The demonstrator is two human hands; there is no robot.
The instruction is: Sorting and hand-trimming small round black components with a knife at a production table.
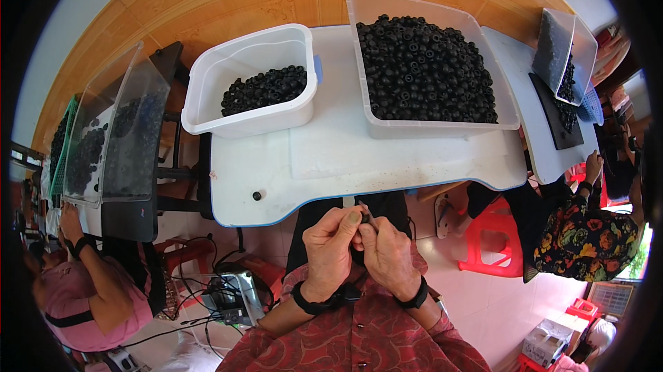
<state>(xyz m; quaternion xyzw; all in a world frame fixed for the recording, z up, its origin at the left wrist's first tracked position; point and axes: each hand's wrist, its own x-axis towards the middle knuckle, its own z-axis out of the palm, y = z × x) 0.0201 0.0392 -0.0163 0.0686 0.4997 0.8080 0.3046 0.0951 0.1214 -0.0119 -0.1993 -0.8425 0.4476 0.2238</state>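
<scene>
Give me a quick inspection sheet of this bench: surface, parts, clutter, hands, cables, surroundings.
Surface: white table with a blue edge, mostly bare at the front.
Job's things: small black ring pinched at the left hand's fingertips, thin tool held in the right hand; large clear bin heaped with black rings; smaller white bin partly filled.
Clutter: one loose black ring near the table's front edge.
Hands: left hand and right hand are together below the table edge, each wrist with a black band.
Cables: black cables and a device on the floor at left.
Surroundings: seated people left and right at similar tables; red stool.
</scene>
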